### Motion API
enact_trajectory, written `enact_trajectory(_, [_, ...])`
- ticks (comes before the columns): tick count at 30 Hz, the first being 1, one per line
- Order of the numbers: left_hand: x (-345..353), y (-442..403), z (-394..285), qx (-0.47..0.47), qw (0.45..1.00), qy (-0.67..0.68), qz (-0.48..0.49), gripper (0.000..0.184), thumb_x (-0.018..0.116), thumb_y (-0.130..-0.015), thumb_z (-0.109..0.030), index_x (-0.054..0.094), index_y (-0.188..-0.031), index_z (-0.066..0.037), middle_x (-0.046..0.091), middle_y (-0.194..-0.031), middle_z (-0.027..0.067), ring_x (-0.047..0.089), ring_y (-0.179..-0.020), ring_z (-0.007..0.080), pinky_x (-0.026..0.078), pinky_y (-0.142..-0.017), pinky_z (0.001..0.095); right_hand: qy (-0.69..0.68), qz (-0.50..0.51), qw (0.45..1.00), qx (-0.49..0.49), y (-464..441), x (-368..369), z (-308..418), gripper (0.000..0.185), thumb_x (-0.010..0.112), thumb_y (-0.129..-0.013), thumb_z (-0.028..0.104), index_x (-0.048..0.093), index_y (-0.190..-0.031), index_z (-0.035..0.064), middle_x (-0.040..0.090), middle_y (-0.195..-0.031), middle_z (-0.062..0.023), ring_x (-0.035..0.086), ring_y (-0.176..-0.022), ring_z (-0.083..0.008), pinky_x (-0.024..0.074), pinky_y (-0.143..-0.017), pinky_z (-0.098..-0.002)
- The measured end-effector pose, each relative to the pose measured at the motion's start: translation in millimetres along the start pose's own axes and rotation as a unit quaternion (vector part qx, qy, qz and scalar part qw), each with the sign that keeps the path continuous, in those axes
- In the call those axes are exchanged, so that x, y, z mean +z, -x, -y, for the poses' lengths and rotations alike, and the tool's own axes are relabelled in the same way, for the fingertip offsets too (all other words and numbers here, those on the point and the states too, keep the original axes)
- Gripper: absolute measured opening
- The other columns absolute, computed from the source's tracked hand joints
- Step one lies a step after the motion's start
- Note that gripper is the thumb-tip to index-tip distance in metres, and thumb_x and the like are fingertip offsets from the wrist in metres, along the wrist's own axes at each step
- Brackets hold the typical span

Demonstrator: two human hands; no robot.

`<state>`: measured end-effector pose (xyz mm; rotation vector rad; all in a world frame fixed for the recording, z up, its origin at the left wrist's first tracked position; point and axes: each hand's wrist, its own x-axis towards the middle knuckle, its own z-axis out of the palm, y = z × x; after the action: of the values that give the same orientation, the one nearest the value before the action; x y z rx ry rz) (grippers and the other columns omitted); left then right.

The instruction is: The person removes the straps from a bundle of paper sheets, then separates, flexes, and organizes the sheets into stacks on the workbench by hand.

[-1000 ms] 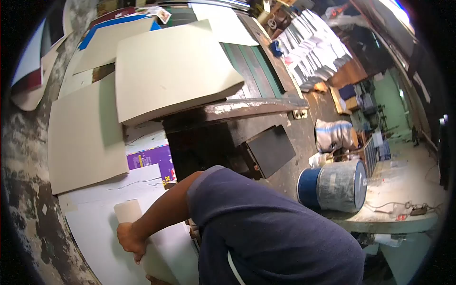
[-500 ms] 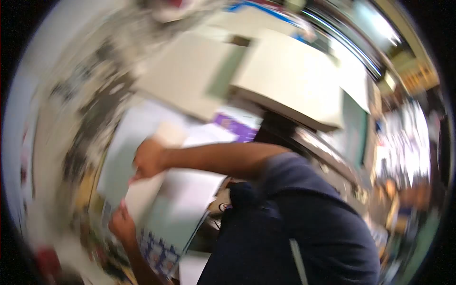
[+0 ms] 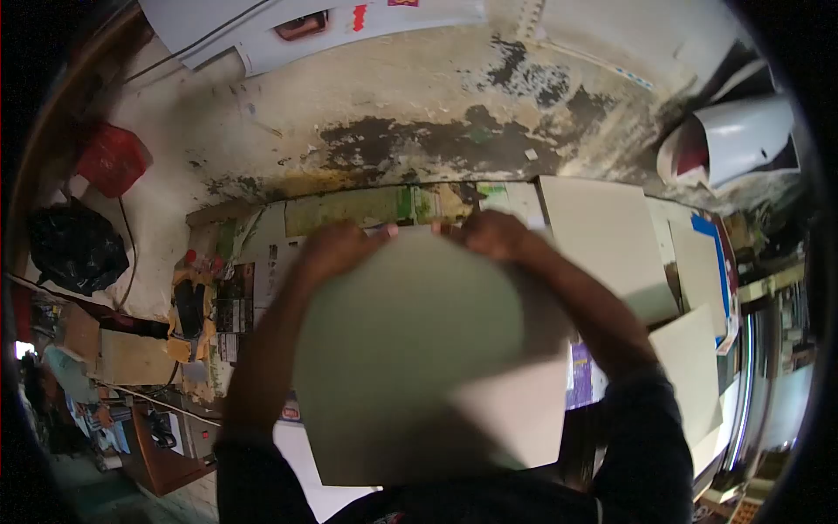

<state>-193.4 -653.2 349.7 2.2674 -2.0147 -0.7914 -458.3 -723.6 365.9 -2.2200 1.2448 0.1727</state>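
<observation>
A large pale grey sheet of board [image 3: 410,349] spreads in front of me, its near edge close to my body. At its far edge on the left, my left hand [image 3: 336,249] is closed, its thumb pointing inward. Opposite it, my right hand [image 3: 493,236] is closed on the same edge, a short gap from the left. The undersides of the fingers are hidden. Beneath the board's near left corner, white paper [image 3: 310,463] sticks out. A purple-and-white printed sheet [image 3: 580,375] shows beside my right forearm.
Stacked pale boards [image 3: 602,244] lie to the right, with another board [image 3: 690,358] nearer. A stained wall [image 3: 393,96] rises behind the table. At left are a black plastic bag [image 3: 77,249] and a red bag [image 3: 113,160]. Rolled white sheets [image 3: 742,135] stand at upper right.
My view has swung round to face the wall and become sharper. Both hands, earlier over a pale piece among the sheets, are now at the far edge of the large board.
</observation>
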Motion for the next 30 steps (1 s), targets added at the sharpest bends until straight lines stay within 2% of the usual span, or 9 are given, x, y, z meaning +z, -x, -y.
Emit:
enact_trajectory(1, [21.2,-13.9,0.4,-0.014,0.998,-0.036,0.047,0.090,0.028,-0.085,-0.081,0.074,-0.084,-0.004,0.069,-0.093,0.0206,0.068,-0.088,0.0339,0.051,-0.082,0.0453,-0.016,0.057,0.998,0.036,-19.4,19.7,-14.1,0.083,0.031,-0.091,0.073,0.073,-0.089,0.0016,0.068,-0.098,-0.0265,0.064,-0.101,-0.0382,0.0468,-0.093,-0.0490])
enact_trajectory(9, [95.1,-72.4,46.1,0.049,0.995,-0.083,0.033,0.091,0.032,-0.083,-0.083,0.074,-0.092,-0.004,0.068,-0.085,0.0211,0.067,-0.083,0.0350,0.050,-0.081,0.0482,0.101,0.187,0.977,0.012,-88.9,64.8,-123.1,0.081,0.035,-0.090,0.073,0.071,-0.102,0.0016,0.068,-0.101,-0.0218,0.063,-0.103,-0.0365,0.0455,-0.093,-0.0440])
enact_trajectory(11, [62.2,-62.8,66.0,-0.032,0.985,-0.118,0.122,0.091,0.038,-0.079,-0.084,0.073,-0.098,-0.002,0.068,-0.100,0.0215,0.065,-0.097,0.0353,0.050,-0.086,0.0470,-0.054,0.234,0.970,0.026,-86.1,58.0,-194.6,0.065,0.055,-0.088,0.061,0.066,-0.112,0.0014,0.069,-0.100,-0.0190,0.064,-0.101,-0.0318,0.0482,-0.090,-0.0388])
enact_trajectory(13, [29.5,-45.6,84.3,-0.082,0.982,-0.001,0.168,0.089,0.046,-0.078,-0.082,0.070,-0.107,-0.002,0.065,-0.116,0.0202,0.061,-0.111,0.0330,0.049,-0.093,0.0443,0.235,0.188,0.900,-0.315,-75.2,48.8,-226.1,0.050,0.070,-0.084,0.044,0.066,-0.113,0.0030,0.069,-0.100,-0.0145,0.065,-0.097,-0.0255,0.0505,-0.087,-0.0345])
enact_trajectory(15, [52.7,-47.8,141.4,-0.162,0.949,0.237,0.132,0.079,0.061,-0.079,-0.071,0.066,-0.117,-0.002,0.062,-0.122,0.0215,0.054,-0.121,0.0328,0.046,-0.098,0.0445,-0.321,0.139,0.922,0.165,-30.2,31.9,-185.1,0.044,0.073,-0.083,0.038,0.066,-0.114,0.0076,0.068,-0.103,-0.0072,0.067,-0.085,-0.0218,0.0554,-0.076,-0.0334])
enact_trajectory(16, [64.0,-36.4,155.8,-0.166,0.948,0.233,0.139,0.079,0.061,-0.079,-0.071,0.066,-0.117,-0.002,0.062,-0.122,0.0215,0.054,-0.121,0.0328,0.046,-0.098,0.0445,-0.463,0.137,0.861,0.159,-31.5,53.8,-202.8,0.044,0.070,-0.086,0.033,0.062,-0.115,0.0014,0.067,-0.105,-0.0094,0.066,-0.088,-0.0223,0.0551,-0.078,-0.0346])
enact_trajectory(18, [79.2,-21.7,170.2,-0.183,0.719,0.658,0.132,0.075,0.072,-0.080,-0.054,0.056,-0.130,0.000,0.058,-0.126,0.0238,0.047,-0.128,0.0343,0.043,-0.101,0.0453,-0.591,0.150,0.776,0.159,-27.3,65.5,-198.1,0.043,0.070,-0.085,0.028,0.061,-0.116,-0.0001,0.066,-0.105,-0.0103,0.065,-0.089,-0.0218,0.0548,-0.079,-0.0342])
enact_trajectory(21, [75.3,-20.3,155.5,-0.161,0.791,0.557,0.197,0.078,0.078,-0.080,-0.041,0.047,-0.137,0.001,0.050,-0.136,0.0249,0.044,-0.131,0.0343,0.041,-0.102,0.0474,-0.701,0.179,0.676,0.140,-24.8,76.4,-194.4,0.042,0.072,-0.085,0.026,0.059,-0.115,-0.0015,0.065,-0.109,-0.0105,0.064,-0.096,-0.0203,0.0530,-0.085,-0.0349])
enact_trajectory(30, [84.6,-27.6,90.3,-0.107,0.950,0.292,-0.002,0.052,0.076,-0.082,-0.024,0.058,-0.124,0.001,0.067,-0.109,0.0171,0.065,-0.097,0.0259,0.051,-0.084,0.0319,-0.456,0.069,0.886,0.049,-35.6,83.3,-183.9,0.043,0.069,-0.089,0.015,0.057,-0.127,-0.0028,0.063,-0.118,-0.0120,0.058,-0.112,-0.0197,0.0458,-0.099,-0.0333])
